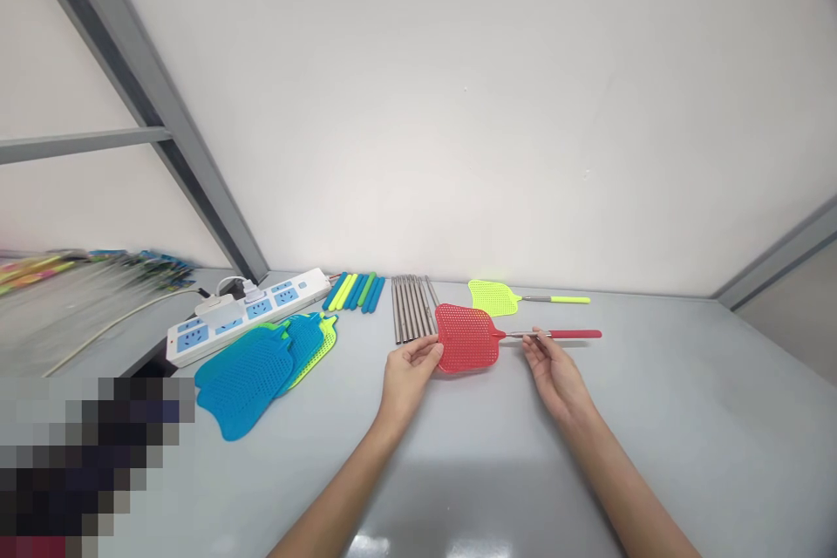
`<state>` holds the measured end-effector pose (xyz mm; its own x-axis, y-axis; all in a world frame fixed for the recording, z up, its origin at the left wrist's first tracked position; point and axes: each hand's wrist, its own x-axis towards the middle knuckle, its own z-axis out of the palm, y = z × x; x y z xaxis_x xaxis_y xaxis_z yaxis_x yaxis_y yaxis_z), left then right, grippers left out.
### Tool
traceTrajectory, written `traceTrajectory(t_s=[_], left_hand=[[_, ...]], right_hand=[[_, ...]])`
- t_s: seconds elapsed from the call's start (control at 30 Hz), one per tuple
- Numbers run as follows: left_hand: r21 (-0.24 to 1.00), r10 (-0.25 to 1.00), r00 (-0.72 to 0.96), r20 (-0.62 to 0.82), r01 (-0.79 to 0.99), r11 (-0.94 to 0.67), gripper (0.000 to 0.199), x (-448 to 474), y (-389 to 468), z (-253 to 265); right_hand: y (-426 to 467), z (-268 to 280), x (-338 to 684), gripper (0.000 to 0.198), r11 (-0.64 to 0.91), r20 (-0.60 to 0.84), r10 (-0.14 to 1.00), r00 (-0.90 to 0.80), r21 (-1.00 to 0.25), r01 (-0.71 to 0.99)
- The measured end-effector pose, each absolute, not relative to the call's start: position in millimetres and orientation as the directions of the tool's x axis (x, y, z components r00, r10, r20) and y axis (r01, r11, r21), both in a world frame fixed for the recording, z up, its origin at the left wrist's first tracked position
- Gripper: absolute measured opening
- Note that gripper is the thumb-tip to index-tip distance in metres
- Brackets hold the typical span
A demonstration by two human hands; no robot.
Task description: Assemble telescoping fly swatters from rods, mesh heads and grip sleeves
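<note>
A red fly swatter [468,338] with a metal rod and red grip lies level between my hands, its head to the left. My left hand [411,377] pinches the left edge of the mesh head. The fingers of my right hand [553,368] are closed on the metal rod, just short of the red grip. Behind it a yellow-green fly swatter [495,297] rests on the table near the wall. Left of the red head lie several metal rods [410,309] in a row, one of them set slightly apart.
Several blue, green and yellow grips [354,292] lie by the wall. At left are a white power strip [250,316] with plugs and a pile of blue and yellow-green swatter heads [252,379]. A blurred bundle [98,270] sits at far left. Grey frame posts [170,139] stand there.
</note>
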<state>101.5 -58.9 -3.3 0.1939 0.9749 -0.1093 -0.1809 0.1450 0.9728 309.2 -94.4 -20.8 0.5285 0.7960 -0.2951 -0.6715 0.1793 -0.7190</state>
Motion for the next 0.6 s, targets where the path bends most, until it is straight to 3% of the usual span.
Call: traceTrajectory(t_s=[0.27,0.6], left_hand=[[0.943,0.977,0.092,-0.191,-0.258,0.209,0.03,98,-53,-13],[0.93,0.969,0.108,-0.222,-0.276,0.244,0.025,100,-56,-4]], right_hand=[[-98,-19,299,0.011,0.2,-0.19,0.843,0.504,-0.759,-0.62],[-101,-18,299,0.012,0.201,-0.143,0.866,0.479,-0.777,-0.596]])
